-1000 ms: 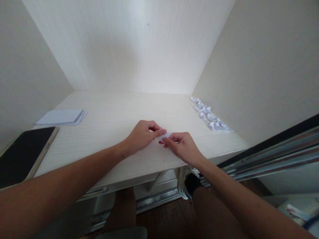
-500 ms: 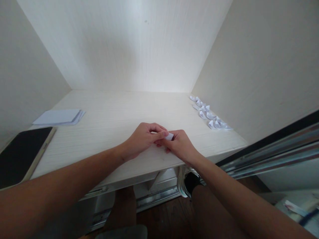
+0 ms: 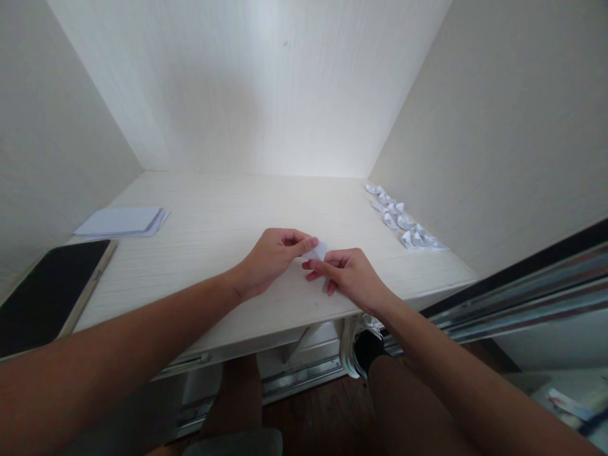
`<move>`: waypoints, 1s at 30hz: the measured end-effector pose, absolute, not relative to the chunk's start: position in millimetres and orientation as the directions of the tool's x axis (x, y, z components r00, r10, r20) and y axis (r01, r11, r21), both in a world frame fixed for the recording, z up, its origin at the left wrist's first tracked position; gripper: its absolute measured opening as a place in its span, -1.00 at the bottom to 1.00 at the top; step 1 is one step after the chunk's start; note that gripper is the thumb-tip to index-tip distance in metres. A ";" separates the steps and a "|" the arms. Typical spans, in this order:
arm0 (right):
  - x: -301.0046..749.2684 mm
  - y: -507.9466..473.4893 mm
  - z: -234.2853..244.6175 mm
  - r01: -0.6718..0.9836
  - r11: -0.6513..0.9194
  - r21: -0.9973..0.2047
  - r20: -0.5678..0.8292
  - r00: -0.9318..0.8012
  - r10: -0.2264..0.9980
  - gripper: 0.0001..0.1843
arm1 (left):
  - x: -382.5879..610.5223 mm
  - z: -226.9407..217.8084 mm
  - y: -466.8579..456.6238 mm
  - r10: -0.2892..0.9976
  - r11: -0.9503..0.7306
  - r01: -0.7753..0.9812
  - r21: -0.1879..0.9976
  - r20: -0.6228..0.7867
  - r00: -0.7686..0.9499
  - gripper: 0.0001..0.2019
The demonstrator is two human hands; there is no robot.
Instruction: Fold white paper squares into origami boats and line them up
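A small piece of folded white paper [image 3: 319, 251] is pinched between my two hands, over the front middle of the white desk. My left hand [image 3: 280, 256] grips its upper left part between thumb and fingers. From the lower right, my right hand [image 3: 349, 272] pinches its bottom edge, with some fingers stretched out beneath. At the right of the desk lie several small folded paper boats [image 3: 406, 221], in a line along the side wall.
A stack of white paper sheets [image 3: 121, 220] lies at the left of the desk [image 3: 213, 202]. In front of it is a dark-screened tablet [image 3: 52, 294]. Walls enclose the back and both sides. A shoe [image 3: 349, 348] shows below the desk's front edge.
My hands have drawn slightly apart, and more of the folded paper shows between them. The view has shifted a little to the left.
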State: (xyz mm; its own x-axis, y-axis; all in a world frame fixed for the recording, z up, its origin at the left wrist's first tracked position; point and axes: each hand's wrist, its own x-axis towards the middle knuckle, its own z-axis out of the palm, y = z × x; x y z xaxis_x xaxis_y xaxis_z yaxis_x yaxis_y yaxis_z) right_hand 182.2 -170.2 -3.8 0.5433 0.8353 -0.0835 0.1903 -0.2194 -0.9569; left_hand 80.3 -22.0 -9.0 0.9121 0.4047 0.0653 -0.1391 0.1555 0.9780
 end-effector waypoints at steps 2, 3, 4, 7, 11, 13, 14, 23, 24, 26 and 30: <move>182.8 -171.6 -5.7 0.170 -0.208 -0.963 -0.079 0.557 0.826 -0.67 | 81.5 -10.2 -18.8 0.417 0.173 -0.138 0.975 0.055 0.907 -0.71; 182.9 -171.9 -6.6 0.162 -0.200 -0.966 -0.076 0.564 0.822 -0.67 | 81.9 -10.8 -17.6 0.421 0.180 -0.138 0.974 0.051 0.906 -0.69; 182.7 -171.9 -7.4 0.154 -0.191 -0.969 -0.071 0.569 0.819 -0.66 | 82.2 -11.3 -16.7 0.425 0.184 -0.138 0.973 0.048 0.904 -0.68; 181.5 -171.2 -8.7 0.138 -0.170 -0.976 -0.060 0.578 0.814 -0.66 | 82.2 -11.8 -15.7 0.438 0.187 -0.143 0.972 0.048 0.898 -0.67; 180.9 -170.3 -9.1 0.128 -0.152 -0.980 -0.049 0.586 0.809 -0.67 | 81.3 -11.8 -17.5 0.420 0.192 -0.133 0.972 0.041 0.907 -0.66; 181.6 -170.5 -9.8 0.127 -0.146 -0.981 -0.045 0.585 0.809 -0.67 | 80.8 -12.1 -18.6 0.401 0.192 -0.121 0.974 0.034 0.915 -0.65; 182.1 -170.9 -10.4 0.126 -0.143 -0.982 -0.042 0.585 0.810 -0.66 | 80.6 -12.2 -18.9 0.393 0.190 -0.115 0.975 0.032 0.919 -0.66; 182.6 -172.7 -13.6 0.117 -0.113 -0.987 -0.026 0.570 0.821 -0.65 | 81.1 -11.9 -19.1 0.397 0.129 -0.091 0.988 0.033 0.917 -0.70; 182.5 -172.6 -13.4 0.123 -0.111 -0.986 -0.022 0.571 0.821 -0.64 | 81.1 -11.8 -18.8 0.390 0.128 -0.087 0.988 0.030 0.920 -0.69; 183.2 -172.4 -13.1 0.140 -0.111 -0.984 -0.011 0.570 0.821 -0.62 | 80.9 -11.8 -17.2 0.369 0.128 -0.071 0.989 0.019 0.929 -0.69; 187.4 -173.8 -14.1 0.205 -0.104 -0.973 0.040 0.597 0.802 -0.53 | 79.7 -11.7 -8.6 0.290 0.094 0.011 0.996 -0.038 0.956 -0.76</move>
State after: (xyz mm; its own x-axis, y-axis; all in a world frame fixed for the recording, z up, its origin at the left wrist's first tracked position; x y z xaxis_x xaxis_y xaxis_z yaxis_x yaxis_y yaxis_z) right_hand 187.4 -173.8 -14.1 0.5966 0.8016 0.0399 0.2051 -0.1042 -0.9732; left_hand 79.7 -8.6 -11.7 0.9564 0.2895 -0.0380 0.0112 0.0937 0.9955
